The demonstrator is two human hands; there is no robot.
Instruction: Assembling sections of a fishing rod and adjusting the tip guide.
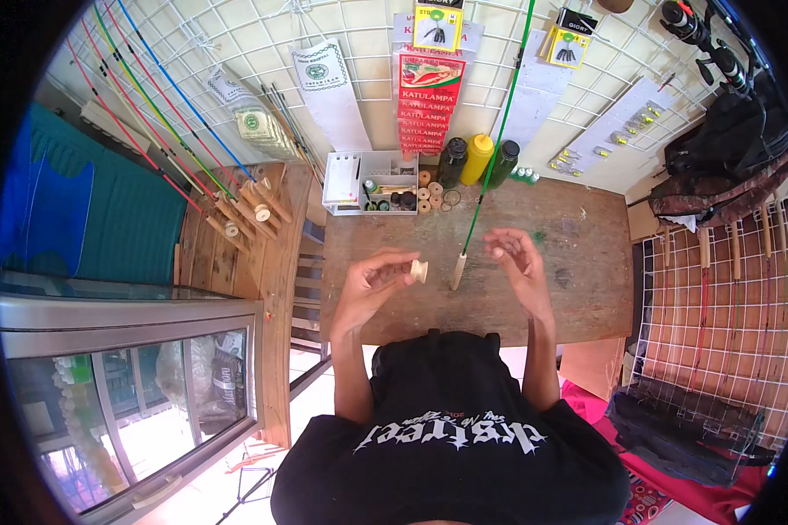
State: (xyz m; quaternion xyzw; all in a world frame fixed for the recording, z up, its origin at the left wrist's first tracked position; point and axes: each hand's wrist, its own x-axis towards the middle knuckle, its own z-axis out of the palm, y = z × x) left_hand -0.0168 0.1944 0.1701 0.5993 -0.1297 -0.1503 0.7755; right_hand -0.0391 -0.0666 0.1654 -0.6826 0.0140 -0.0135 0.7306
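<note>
Held over the wooden table (385, 324) by my left hand (378, 278) is a small pale wooden spool (419, 271), pinched between thumb and fingers. My right hand (518, 261) is raised to the right of it, fingers bent and apart, and nothing shows in it. Between the two hands a thin green fishing rod (484, 188) with a pale handle (458, 273) slants upward, its handle end low by the table. Neither hand touches the rod.
A white organizer (337, 203) with small items stands at the table's back, beside several wooden spools (424, 192), two dark bottles and a yellow squeeze bottle (477, 159). More rods (131, 87) lean at the left. Tackle packets (427, 101) hang on the wall grid.
</note>
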